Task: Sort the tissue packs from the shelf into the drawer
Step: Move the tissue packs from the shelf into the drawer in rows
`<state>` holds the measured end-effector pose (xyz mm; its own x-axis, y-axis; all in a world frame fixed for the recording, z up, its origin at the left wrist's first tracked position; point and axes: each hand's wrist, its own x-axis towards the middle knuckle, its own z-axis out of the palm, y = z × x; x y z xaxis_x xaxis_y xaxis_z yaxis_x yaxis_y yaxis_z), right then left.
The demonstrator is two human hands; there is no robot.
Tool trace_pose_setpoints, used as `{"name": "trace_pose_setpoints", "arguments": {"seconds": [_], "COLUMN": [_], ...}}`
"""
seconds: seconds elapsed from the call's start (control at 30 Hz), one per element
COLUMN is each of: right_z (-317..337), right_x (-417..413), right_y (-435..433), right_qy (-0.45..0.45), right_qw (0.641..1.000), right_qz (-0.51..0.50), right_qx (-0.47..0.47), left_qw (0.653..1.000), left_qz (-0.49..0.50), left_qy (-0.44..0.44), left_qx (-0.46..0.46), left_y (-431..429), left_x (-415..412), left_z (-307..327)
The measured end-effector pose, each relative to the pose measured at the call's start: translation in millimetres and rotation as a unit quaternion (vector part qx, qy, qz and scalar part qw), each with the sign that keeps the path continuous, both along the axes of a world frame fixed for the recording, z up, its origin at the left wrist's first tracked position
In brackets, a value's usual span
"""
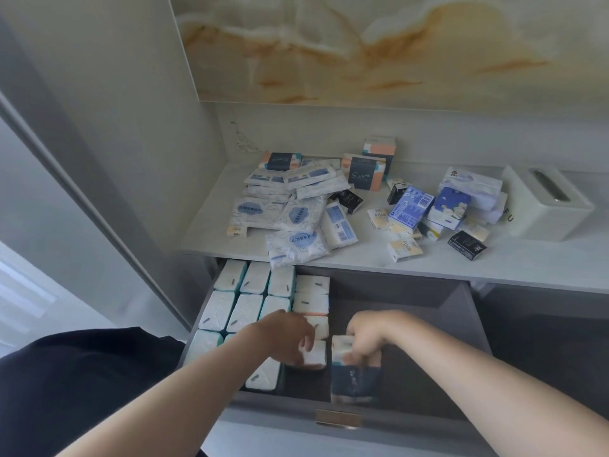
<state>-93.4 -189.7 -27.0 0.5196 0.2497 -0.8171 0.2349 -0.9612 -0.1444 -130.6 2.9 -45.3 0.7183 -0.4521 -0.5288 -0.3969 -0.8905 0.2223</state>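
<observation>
Head view is showing the navy-banded tissue pack (356,380) hanging upright inside the open drawer (468,328), low and near its front wall. The right hand (365,339) is gripping it from above, fingers (359,353) curled round its top end, probably so that it is going in on end like its neighbours. Just to its left, the left hand (290,336) is holding a white pack (314,356) with fingers curled over it, seemingly steadying the end of that column. Rows of white packs (244,301) are standing tight together along the drawer's left part, with dark drawer floor showing beside them. Above, on the shelf (461,268), a loose pile of mixed tissue packs (296,206) is waiting. One soft pack (296,247) is overhanging the shelf edge above the drawer and may be at risk of slipping down. A white tissue box (547,206) is sitting at the far right.
</observation>
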Motion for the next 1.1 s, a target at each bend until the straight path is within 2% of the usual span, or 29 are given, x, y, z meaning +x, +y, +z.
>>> {"name": "trace_pose_setpoints", "arguments": {"seconds": [0.1, 0.23, 0.43, 0.63, 0.77, 0.9, 1.1], "right_z": [-13.5, -21.2, -44.3, -66.5, -71.9, -64.3, -71.4], "right_x": [-10.9, -18.8, -28.0, -45.1, -48.3, -43.6, -48.9], "right_y": [3.4, 13.2, 27.9, 40.6, 45.0, 45.3, 57.8], "right_qy": [0.002, 0.023, 0.102, 0.147, 0.193, 0.208, 0.176], "right_qw": [0.999, 0.996, 0.979, 0.933, 0.92, 0.932, 0.951], "right_qz": [-0.051, -0.083, -0.175, -0.303, -0.311, -0.263, -0.21], "right_qx": [0.008, 0.019, 0.027, 0.125, 0.142, 0.139, 0.144], "left_qw": [0.983, 0.965, 0.964, 0.978, 0.988, 0.984, 0.996], "left_qz": [-0.125, -0.177, -0.13, -0.089, -0.068, -0.099, -0.034], "left_qy": [-0.058, -0.135, -0.189, -0.148, -0.112, -0.116, -0.088], "left_qx": [0.118, 0.142, 0.137, 0.117, 0.079, 0.096, -0.008], "left_y": [1.1, 2.7, 4.3, 5.0, 12.0, 18.9, 27.4], "left_x": [-2.8, 5.5, 9.0, 20.3, 27.1, 24.3, 21.3], "left_z": [-18.5, -29.4, -45.5, -44.3, -40.2, -39.2, -43.0]}}
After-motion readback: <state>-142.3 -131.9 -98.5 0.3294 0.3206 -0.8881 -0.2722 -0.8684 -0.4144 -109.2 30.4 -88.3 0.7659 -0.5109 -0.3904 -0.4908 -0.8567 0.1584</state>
